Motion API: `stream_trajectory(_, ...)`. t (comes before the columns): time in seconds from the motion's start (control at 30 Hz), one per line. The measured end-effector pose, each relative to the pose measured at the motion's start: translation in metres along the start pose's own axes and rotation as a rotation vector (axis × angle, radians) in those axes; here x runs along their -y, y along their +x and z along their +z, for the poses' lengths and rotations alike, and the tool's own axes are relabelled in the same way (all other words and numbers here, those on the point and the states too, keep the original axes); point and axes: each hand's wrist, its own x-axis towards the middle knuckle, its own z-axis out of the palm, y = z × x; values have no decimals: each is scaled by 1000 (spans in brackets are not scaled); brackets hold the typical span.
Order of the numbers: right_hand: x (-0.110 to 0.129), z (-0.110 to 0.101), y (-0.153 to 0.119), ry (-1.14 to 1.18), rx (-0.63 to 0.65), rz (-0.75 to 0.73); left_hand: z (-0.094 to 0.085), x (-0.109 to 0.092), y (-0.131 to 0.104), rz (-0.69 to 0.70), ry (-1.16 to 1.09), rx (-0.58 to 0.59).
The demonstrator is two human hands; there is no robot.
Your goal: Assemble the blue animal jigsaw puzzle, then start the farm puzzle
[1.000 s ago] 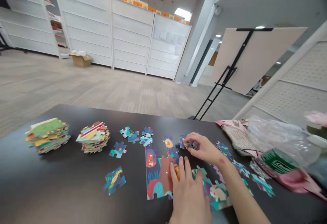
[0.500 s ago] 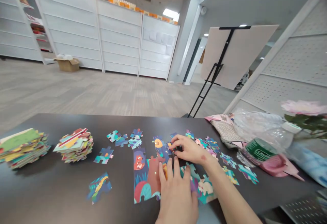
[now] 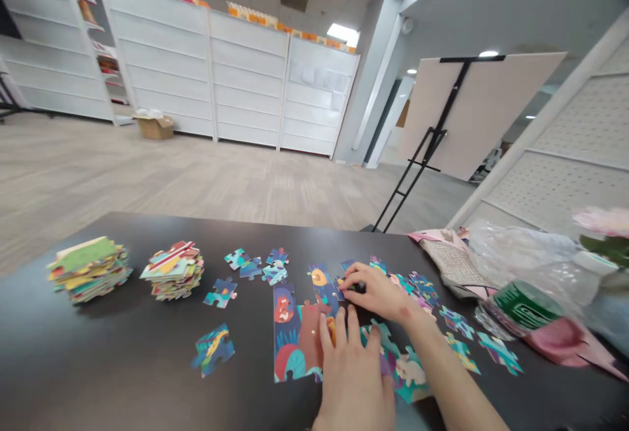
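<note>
A partly joined puzzle (image 3: 308,339) with a red-brown tree and animals lies on the dark table. My left hand (image 3: 352,365) rests on it, palm down, fingers spread, holding nothing. Just beyond it, my right hand (image 3: 376,292) has its thumb and fingers curled at a small blue puzzle piece (image 3: 339,287) by the puzzle's upper edge. Part of that piece is hidden by the fingertips. The rabbit part (image 3: 411,372) of the puzzle shows between my left hand and right forearm.
Loose pieces (image 3: 221,292) lie left of the puzzle, and others (image 3: 456,321) lie right. Two piece stacks (image 3: 91,270) (image 3: 174,270) stand at left. A plastic bottle (image 3: 528,306), pink cloth (image 3: 565,346) and clear bag (image 3: 511,241) occupy the right side. An easel (image 3: 432,139) stands beyond.
The view has shifted, so the table and its contents appear farther right. Both hands keep nearly the same pose and place over the puzzle.
</note>
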Motion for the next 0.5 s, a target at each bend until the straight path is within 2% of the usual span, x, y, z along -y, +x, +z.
stream_trajectory(0.17,1,0,3,-4,54,-21,-9,1,0,-10,-40,38)
stream_trajectory(0.37,15,6,7,6,63,-59,-26,5,-8,-56,5,24)
stream_trajectory(0.43,11,1,7,31,-81,-29,-28,8,-12,-52,0,3)
stream_trajectory(0.5,-2,-8,5,33,-377,93,-27,11,-14,-40,-16,-19)
